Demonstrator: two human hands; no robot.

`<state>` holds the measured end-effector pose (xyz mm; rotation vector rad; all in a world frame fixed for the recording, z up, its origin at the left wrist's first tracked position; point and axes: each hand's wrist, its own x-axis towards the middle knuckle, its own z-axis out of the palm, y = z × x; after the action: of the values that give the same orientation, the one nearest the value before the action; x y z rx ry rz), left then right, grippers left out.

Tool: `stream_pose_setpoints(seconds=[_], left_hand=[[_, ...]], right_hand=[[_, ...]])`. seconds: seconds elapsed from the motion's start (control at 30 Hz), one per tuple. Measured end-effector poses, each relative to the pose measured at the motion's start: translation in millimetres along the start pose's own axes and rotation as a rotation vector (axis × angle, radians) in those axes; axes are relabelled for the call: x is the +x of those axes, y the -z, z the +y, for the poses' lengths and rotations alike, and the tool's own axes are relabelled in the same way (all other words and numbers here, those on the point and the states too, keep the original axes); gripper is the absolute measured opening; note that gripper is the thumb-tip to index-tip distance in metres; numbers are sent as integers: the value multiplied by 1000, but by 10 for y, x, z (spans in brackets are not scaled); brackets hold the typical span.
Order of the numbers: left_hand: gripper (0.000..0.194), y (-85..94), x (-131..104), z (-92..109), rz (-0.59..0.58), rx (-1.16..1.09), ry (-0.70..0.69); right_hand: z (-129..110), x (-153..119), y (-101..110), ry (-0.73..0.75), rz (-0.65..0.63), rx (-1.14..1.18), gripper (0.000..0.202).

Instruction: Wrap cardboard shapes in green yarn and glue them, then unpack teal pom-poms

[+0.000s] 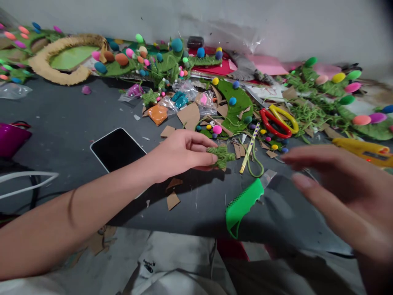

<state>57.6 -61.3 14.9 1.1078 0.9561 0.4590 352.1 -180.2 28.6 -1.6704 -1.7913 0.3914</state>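
Note:
My left hand point(187, 153) pinches a small green yarn-wrapped piece point(221, 156) between thumb and fingers, above the dark table point(190, 209). At the right, my right hand point(340, 188) hovers with fingers apart and nothing between them, slightly blurred. Between the two hands lie a green-handled cutter point(244, 207), a dotted pencil-like stick point(250, 147) and a loop of green yarn point(255, 164). A phone point(118, 148) with a black screen lies partly under my left forearm.
Red and yellow scissors point(278, 123) and a yellow glue gun point(362, 150) lie toward the right. Along the wall are a tan ring point(46, 67), green leaf shapes with colored balls, bags and cardboard scraps. A purple object point(12, 139) and white cable point(29, 177) are at left.

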Motion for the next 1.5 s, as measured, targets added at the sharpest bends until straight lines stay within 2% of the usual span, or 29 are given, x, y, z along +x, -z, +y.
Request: stream_pose_setpoints(seconds=[0.07, 0.13, 0.2, 0.3, 0.63, 1.1, 1.5], left_hand=[[27, 9, 14, -19, 11, -5, 1], [26, 28, 25, -39, 15, 3, -7], [27, 49, 33, -55, 5, 8, -14], [28, 64, 40, -68, -5, 13, -18], [28, 12, 46, -34, 15, 61, 1], [26, 17, 25, -29, 2, 58, -16], [23, -6, 21, 0, 1, 21, -1]], right_hand=[[-416, 397, -352, -56, -135, 178, 24], [-606, 655, -581, -120, -259, 308, 26], [-621, 783, -719, -172, -338, 423, 21], [-551, 816, -825, -216, -369, 506, 17], [-573, 704, -869, -285, -365, 554, 21], [-542, 676, -864, -244, -354, 558, 15], [-538, 673, -859, -233, -357, 555, 18]])
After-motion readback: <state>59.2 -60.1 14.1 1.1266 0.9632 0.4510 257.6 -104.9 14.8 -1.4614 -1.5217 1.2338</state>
